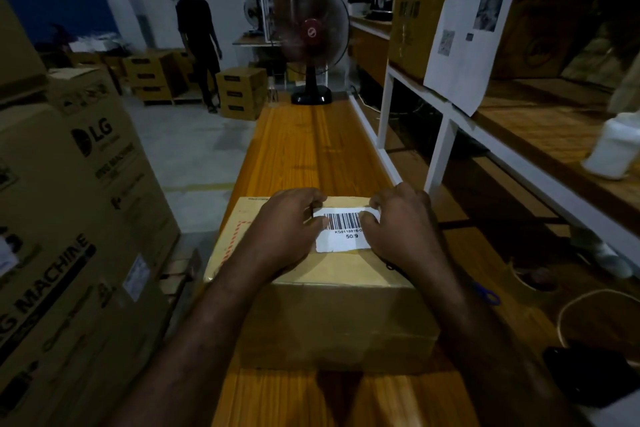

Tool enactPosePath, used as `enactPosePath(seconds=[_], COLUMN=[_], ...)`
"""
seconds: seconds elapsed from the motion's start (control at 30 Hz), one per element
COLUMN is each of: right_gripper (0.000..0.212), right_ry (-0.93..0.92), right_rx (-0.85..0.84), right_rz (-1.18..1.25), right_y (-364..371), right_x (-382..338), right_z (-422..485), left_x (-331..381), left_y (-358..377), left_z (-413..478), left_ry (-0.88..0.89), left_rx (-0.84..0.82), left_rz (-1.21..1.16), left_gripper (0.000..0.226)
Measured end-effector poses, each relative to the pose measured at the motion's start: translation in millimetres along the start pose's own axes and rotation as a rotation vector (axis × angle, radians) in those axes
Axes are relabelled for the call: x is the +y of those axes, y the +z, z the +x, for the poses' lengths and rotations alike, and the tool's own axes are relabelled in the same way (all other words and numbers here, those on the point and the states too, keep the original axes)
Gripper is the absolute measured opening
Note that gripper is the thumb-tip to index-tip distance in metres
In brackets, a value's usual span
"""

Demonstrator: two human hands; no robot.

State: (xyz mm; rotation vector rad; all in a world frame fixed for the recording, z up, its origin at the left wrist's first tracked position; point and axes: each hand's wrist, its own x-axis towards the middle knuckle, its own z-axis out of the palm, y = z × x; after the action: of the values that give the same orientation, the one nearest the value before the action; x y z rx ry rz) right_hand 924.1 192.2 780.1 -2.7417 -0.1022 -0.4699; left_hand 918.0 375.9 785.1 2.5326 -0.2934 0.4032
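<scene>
Leftmost, LG cartons [86,184] fill the frame's left edge. At lower centre a box [311,298] sits on the bench [311,149]. The left hand [287,232] rests on the box top, thumb and bent fingers pinching the upper left corner of the label [346,238], which lies on the top's middle. The right hand [403,222] pinches its upper right corner. At the right edge, a bottle [614,146] stands on a shelf [540,128].

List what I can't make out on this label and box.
Head view only:
- White barcode label: both ends covered by the left hand and right hand; the printed code's last digits are hidden.
- Whether the hands pinch or press it: too dim.
- Brown cardboard box: red print on top is blurred.
</scene>
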Motion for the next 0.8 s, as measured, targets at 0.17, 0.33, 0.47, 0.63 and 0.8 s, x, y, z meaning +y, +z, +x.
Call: enactPosePath(seconds=[0.17,0.33,0.47,0.63,0.8], right_gripper=[0.033,0.037,0.044,0.046,0.043], right_ry=[0.009,0.005,0.024,0.032,0.004], right_rx=[0.029,0.034,0.007,-0.029,-0.051], right_rz=[0.01,0.012,0.016,-0.006,-0.02], right_y=[0.8,-0.4,-2.5,-2.8,-5.6], right_x=[-0.2,-2.4,-2.6,-3.5,-4.0], right_z=[-1.2,-2.6,-2.0,-1.7,-3.6], left_x=[-2.1,0.9,3.1,3.6,7.3], left_y=[2.5,3.3,3.4,1.3,-0.3], left_z=[5.6,13.4,13.7,7.9,3.5], left_ry=[-0.017,-0.061,-0.093,-0.111,-0.088], left_rx=[-0.002,-0.048,-0.064,-0.003,0.026], left_rz=[-0.049,-0.046,-0.069,-0.209,-0.288], left_gripper=[0.036,0.039,0.033,0.018,0.014])
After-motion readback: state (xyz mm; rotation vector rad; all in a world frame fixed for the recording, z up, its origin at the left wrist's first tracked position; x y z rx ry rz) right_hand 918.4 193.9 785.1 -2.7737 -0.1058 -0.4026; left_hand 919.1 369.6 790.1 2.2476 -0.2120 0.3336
